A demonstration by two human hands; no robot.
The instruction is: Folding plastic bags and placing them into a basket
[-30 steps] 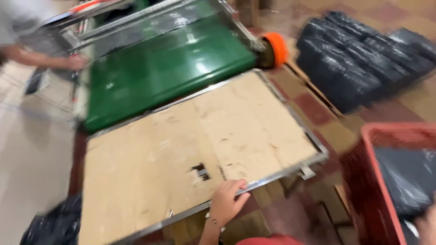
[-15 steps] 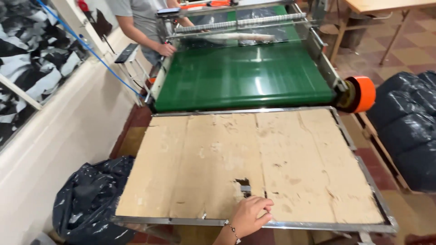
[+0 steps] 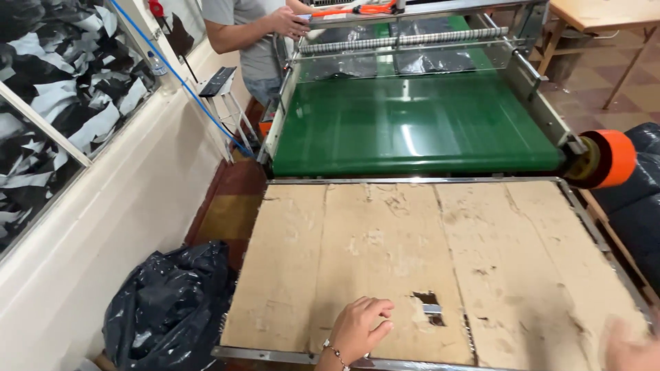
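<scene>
My left hand [image 3: 362, 327] rests on the worn cardboard-covered table [image 3: 385, 254] near its front metal rim, fingers curled, holding nothing, just left of a small torn hole [image 3: 430, 307]. My right hand [image 3: 629, 347] shows only as a blurred patch at the lower right corner over the cardboard; its fingers cannot be made out. Beyond the table lies a green conveyor belt [image 3: 412, 127] with an orange roller end [image 3: 612, 158].
A person in a grey shirt [image 3: 254, 31] stands at the machine's far left end, hand on its frame. A black plastic bag [image 3: 168, 306] sits on the floor at left. Dark bags [image 3: 643, 206] pile up at right. A white wall runs along the left.
The view has swung left and closer. My left hand stays on the table's front edge. My right hand has come into view at the lower right.
</scene>
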